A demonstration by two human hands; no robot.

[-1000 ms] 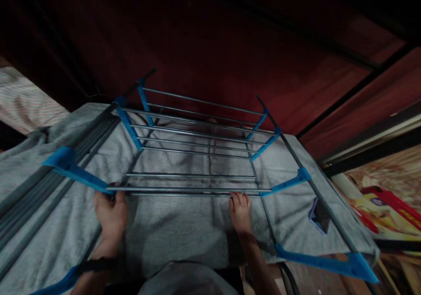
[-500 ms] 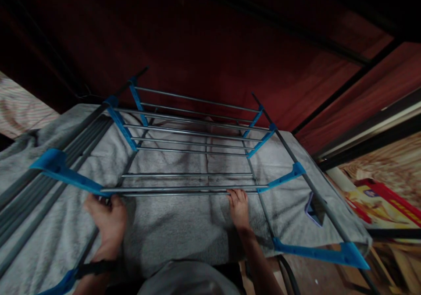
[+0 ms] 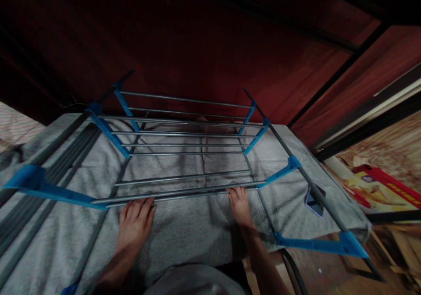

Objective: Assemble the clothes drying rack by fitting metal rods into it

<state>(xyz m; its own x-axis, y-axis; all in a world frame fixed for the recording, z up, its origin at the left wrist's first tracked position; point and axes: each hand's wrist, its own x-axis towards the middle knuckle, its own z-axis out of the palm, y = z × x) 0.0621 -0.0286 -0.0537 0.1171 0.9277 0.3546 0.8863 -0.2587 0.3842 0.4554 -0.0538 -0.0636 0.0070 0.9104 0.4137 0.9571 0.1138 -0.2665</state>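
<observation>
A partly built rack (image 3: pixel 194 133) of grey metal rods and blue plastic brackets lies on a grey blanket. At the near side, my left hand (image 3: pixel 136 225) is closed at the left part of the front metal rod (image 3: pixel 190 194), back of the hand up. My right hand (image 3: pixel 239 204) has its fingers curled over the same rod near its right end. The left blue bracket (image 3: pixel 62 192) meets the rod ends beside my left hand; the right blue bracket (image 3: pixel 279 172) lies beyond my right hand. My thumbs are mostly hidden.
Several loose grey rods (image 3: pixel 70 159) lie bundled on the blanket (image 3: pixel 174 229) at left. A phone (image 3: pixel 315 200) rests at right, under a side pole. A red and yellow box (image 3: pixel 378 190) stands farther right. Dark red fabric (image 3: pixel 197 45) hangs behind the rack.
My left hand has left the left bracket's corner and moved right onto the front rod. My right hand stays on the rod. The view has shifted slightly.
</observation>
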